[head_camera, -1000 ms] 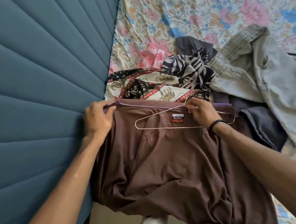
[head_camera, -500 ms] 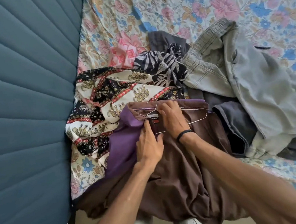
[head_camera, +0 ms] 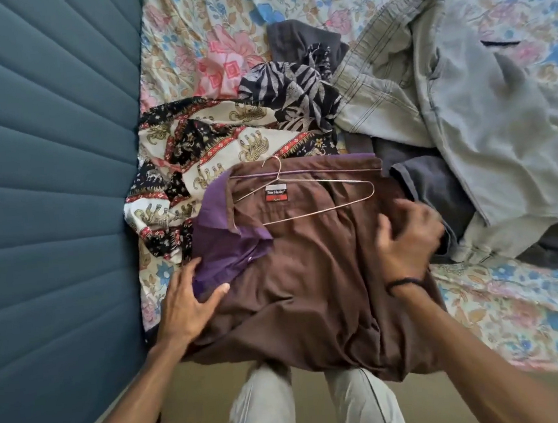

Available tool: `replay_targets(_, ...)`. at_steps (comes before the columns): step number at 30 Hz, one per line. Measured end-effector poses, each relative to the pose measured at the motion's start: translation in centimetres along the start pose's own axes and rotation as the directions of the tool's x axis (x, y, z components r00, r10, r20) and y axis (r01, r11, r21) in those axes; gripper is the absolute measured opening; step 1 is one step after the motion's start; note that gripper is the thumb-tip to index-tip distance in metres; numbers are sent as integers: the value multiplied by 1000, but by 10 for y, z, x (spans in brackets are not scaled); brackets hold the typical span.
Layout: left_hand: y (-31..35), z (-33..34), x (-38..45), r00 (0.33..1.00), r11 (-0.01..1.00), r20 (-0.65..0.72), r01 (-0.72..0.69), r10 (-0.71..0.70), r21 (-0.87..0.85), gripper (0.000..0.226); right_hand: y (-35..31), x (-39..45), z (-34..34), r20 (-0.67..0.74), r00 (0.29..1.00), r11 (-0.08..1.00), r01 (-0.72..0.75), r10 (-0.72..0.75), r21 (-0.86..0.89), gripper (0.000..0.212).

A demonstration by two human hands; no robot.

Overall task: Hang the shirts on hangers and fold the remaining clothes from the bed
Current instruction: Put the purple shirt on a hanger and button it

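Observation:
A brown shirt (head_camera: 311, 276) with a purple inner collar lies flat on the bed, its hem hanging over the near edge. A thin wire hanger (head_camera: 315, 181) lies on its collar by the label, with the left end tucked under the folded-back purple flap. My left hand (head_camera: 191, 301) holds that flap at the shirt's left edge, thumb on the brown cloth. My right hand (head_camera: 406, 240), blurred, rests with spread fingers on the shirt's right side below the hanger's free end.
Behind the shirt lie an elephant-print garment (head_camera: 196, 144), a dark leaf-print one (head_camera: 293, 94), pale grey trousers (head_camera: 466, 118) and a dark grey garment (head_camera: 432, 189). A blue padded headboard (head_camera: 48, 199) bounds the left. The floral sheet (head_camera: 518, 307) shows at right; my legs (head_camera: 266, 410) stand below.
Both hands left the hanger at the collar and moved down the shirt, left to the purple flap, right to the right side. The hanger now lies free on the collar.

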State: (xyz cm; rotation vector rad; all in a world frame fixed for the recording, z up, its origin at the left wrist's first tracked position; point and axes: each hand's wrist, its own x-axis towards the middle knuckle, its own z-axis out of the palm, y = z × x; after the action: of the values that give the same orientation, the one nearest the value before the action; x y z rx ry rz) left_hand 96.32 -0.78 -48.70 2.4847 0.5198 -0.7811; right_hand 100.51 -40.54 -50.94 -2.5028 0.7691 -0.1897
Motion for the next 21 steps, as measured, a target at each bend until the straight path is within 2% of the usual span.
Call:
replay_targets(1,-9,-3,1,998,999,46,39,-41,35,94,24,-12,-15,12,996,996,-87,87,30,36)
replay_targets(3,-27,-6,-1,990,993,98,92,-100,76,91,61,-36,-41,156,956,958,-267,250,101,39)
replay_targets(6,-47,-4,-10,973,982,144,173,-181,71,93,96,-62,-66,379,858,917,-396,347,56,36)
replay_targets(9,-68,-2,-24,943,960,188,261,-275,99,107,119,-74,-75,549,749,914,-400,371,-72,40)
replay_targets(11,-89,0,-39,934,948,178,286,-309,143,111,132,-75,-83,699,617,912,-389,362,-129,49)
replay_targets(13,-109,3,-59,947,949,135,270,-293,164,93,139,-77,-98,798,490,914,-367,349,-175,54)
replay_targets(15,-96,-1,-93,973,965,45,217,-226,148,60,142,-81,-118,855,434,948,-264,283,-179,60)
replay_targets(17,-65,1,-126,982,981,-129,151,-135,119,43,132,-90,-141,867,459,981,-72,194,-182,70)
replay_targets(19,-25,8,-161,952,997,-306,38,-18,60,33,110,-108,-167,812,583,987,117,21,-109,62)
replay_targets(21,11,21,-196,907,997,-420,-61,39,-39,31,72,-134,-191,658,712,934,356,-247,-34,53)
